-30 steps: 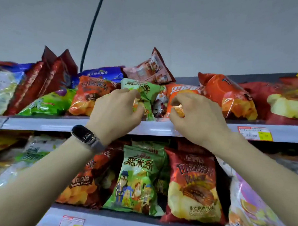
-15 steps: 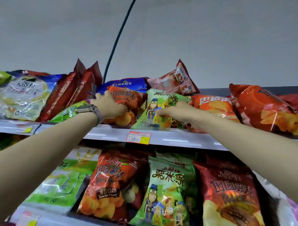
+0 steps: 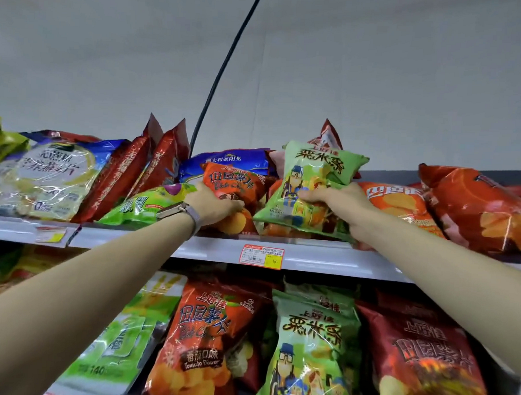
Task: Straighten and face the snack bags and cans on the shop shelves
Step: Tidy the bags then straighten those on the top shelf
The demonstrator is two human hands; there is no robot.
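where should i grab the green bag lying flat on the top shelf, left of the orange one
Probably its front edge, from the aisle side: the flat green bag has that edge free at the shelf lip, while dark red bags crowd its back and the left hand, gripping the orange bag, blocks its right end.

Mid-frame on the top shelf [image 3: 310, 254], left hand [image 3: 214, 205] on orange bag [image 3: 233, 182], right hand [image 3: 339, 200] gripping upright green bag [image 3: 311, 175].

Left forearm [image 3: 85, 279] bare to wrist. Slim smart band [image 3: 175, 209] on left wrist: rectangular case, pale metallic edge, greyish-lilac strap [image 3: 195, 217]. Right forearm [image 3: 429, 258] bare. Left hand [image 3: 214, 205], right hand [image 3: 339, 200] ungloved.
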